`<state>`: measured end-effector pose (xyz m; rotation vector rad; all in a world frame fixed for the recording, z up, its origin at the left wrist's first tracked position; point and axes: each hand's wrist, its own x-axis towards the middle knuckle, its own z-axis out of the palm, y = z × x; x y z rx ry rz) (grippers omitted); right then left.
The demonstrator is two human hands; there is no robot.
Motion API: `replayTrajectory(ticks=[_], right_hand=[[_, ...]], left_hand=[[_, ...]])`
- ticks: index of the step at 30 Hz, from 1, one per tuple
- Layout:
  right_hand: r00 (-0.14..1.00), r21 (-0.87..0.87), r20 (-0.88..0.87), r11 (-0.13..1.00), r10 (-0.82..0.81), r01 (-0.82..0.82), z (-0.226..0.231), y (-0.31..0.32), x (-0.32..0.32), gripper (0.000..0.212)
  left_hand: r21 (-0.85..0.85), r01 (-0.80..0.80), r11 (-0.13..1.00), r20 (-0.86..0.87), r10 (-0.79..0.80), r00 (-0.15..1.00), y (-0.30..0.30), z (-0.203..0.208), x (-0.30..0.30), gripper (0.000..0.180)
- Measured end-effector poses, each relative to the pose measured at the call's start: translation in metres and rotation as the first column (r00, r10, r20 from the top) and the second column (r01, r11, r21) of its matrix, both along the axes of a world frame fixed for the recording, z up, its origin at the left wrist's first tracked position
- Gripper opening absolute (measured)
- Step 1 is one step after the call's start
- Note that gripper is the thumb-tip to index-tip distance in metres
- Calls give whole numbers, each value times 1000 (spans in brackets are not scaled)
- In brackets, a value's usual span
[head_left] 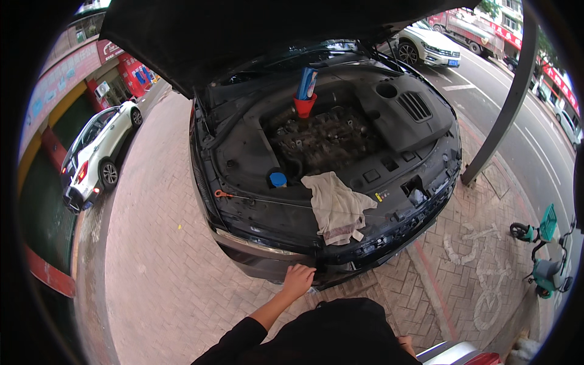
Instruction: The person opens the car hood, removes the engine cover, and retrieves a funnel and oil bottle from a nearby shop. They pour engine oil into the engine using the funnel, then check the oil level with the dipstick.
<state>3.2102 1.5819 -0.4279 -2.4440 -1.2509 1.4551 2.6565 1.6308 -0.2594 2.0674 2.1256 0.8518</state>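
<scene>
A dark car point(267, 258) stands in front of me with its hood point(267, 30) raised. My left hand point(298, 280) is at the front bumper, fingers loosely bent and holding nothing; I cannot tell whether it touches the car. Low beside my body, my right hand point(406, 345) shows only in part, its fingers mostly hidden. A red funnel point(303, 107) stands at the engine point(328, 137), with a blue bottle point(308, 82) tipped into it. Over the front panel lies a crumpled beige cloth point(340, 205). An orange-handled dipstick point(223, 194) rests across the panel, near a blue cap point(278, 179).
A grey pole point(508, 115) rises close to the car's right side. Behind me at the lower right is part of a silver vehicle point(453, 354). A green scooter point(544, 267) is at the far right. White cars point(100, 143) stand at left and back right.
</scene>
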Motion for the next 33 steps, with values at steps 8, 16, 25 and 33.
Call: replayTrajectory(ticks=[8,16,25,33], right_hand=[[990,160,-37,977,-133,138,14,-43,-17,11],[998,152,-53,987,-36,43,14,-29,-25,14],[992,39,-122,999,34,-30,22,22,-24,12],[987,-4,-162,1000,16,-17,36,52,-49,14]], left_hand=[[-6,122,992,20,-122,992,24,-2,17,14],[4,105,994,50,-105,993,15,-7,19,13],[-72,-68,995,46,71,996,-16,-19,5,14],[-63,-132,989,69,136,988,-25,-20,0,15]])
